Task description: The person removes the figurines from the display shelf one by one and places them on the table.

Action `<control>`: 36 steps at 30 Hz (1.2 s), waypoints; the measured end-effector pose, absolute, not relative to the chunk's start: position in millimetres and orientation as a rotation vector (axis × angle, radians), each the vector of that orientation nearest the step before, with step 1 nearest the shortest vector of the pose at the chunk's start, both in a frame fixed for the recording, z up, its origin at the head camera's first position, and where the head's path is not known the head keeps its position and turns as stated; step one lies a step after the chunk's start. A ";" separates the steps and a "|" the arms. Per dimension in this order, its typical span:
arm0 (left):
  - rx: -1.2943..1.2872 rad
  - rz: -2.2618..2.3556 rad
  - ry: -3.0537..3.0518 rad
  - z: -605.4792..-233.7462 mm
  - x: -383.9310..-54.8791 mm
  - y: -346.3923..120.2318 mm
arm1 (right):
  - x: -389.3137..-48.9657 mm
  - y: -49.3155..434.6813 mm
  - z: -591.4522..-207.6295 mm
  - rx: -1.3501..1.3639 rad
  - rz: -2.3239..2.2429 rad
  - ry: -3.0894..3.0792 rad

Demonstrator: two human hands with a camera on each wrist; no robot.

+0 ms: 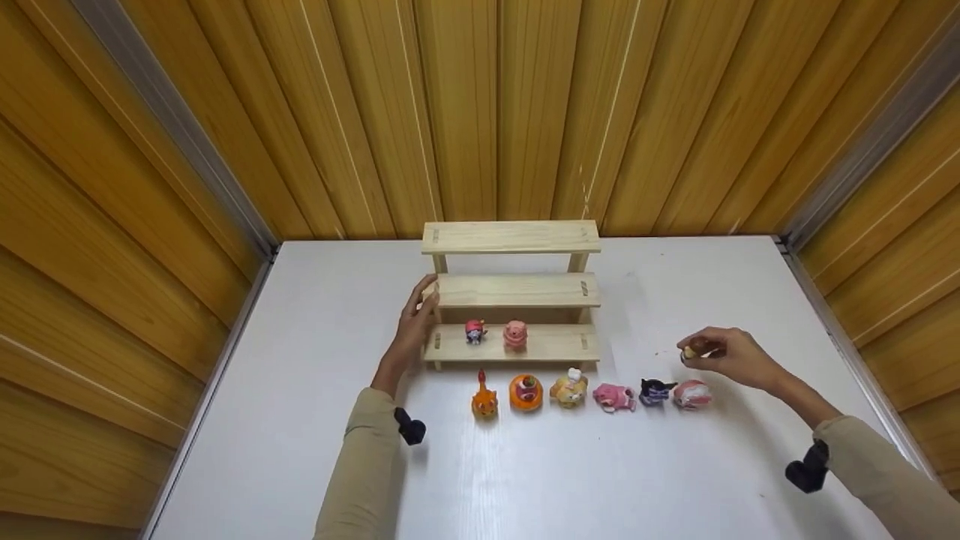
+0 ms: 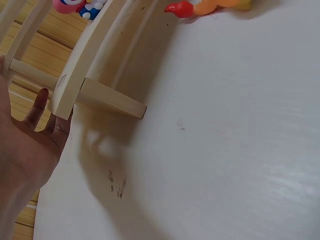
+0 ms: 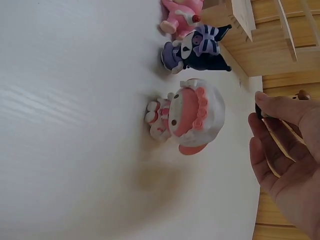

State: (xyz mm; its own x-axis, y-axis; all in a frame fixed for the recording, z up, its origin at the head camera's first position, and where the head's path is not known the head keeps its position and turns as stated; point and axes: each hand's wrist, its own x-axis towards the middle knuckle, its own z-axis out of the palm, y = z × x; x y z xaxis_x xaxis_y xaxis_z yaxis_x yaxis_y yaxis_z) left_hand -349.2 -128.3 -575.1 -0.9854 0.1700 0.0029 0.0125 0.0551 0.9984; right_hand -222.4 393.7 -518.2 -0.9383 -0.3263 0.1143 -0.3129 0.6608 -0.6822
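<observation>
A three-tier wooden display stand stands at the back of the white table. My left hand grips its left side at the middle tier; part of the fingers lies behind the wood in the left wrist view. My right hand pinches a small brown and yellow figurine above the table, mostly covered by the fingers. Nearest below it are a white-hooded pink figurine and a black figurine with a striped bow. On the lowest tier sit a red-topped blue figurine and a pink figurine.
In front of the stand, a row of figurines continues leftward: a pink one, a yellow one with a white top, a round orange one and an orange one with a red-tipped tail. Wood-patterned walls enclose the table.
</observation>
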 end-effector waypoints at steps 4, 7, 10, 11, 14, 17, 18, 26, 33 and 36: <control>0.198 2.074 2.204 -575.4 -349.8 -127.0 | -217.4 408.5 -526.0 -0.530 -1.194 2.853; 0.204 2.069 2.214 -574.4 -349.1 -126.6 | -214.5 418.8 -530.8 -0.529 -1.208 2.872; 0.188 2.063 2.219 -573.5 -348.4 -126.5 | -210.3 428.1 -533.6 -0.496 -1.185 2.900; 0.183 2.061 2.219 -573.4 -348.3 -126.5 | -209.1 431.2 -534.8 -0.478 -1.175 2.906; 0.173 2.051 2.220 -573.7 -348.7 -126.5 | -203.9 439.2 -538.4 -0.414 -1.129 2.927; 0.182 2.047 2.227 -574.3 -349.3 -126.5 | -198.4 445.5 -544.1 -0.368 -1.099 2.944; 0.190 2.047 2.229 -574.5 -349.3 -126.5 | -196.2 447.1 -545.9 -0.354 -1.097 2.947; 0.182 2.061 2.218 -574.2 -348.4 -127.0 | -183.8 456.1 -558.6 -0.342 -1.105 2.918; 0.205 2.102 2.174 -570.2 -347.5 -127.0 | -173.2 455.1 -565.2 -0.354 -1.051 2.903; 0.221 2.136 2.130 -571.2 -347.0 -127.7 | -168.9 455.0 -570.2 -0.407 -1.064 2.916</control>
State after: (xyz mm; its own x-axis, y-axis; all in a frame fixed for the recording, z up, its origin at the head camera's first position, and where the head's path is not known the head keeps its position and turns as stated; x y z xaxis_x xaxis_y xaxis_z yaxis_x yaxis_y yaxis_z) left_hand -347.0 -127.7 -571.2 -0.9826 0.1847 0.0206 0.0200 -0.0049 0.9998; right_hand -168.9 455.0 -570.2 -0.9661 -0.2459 0.0787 -0.2388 0.7351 -0.6345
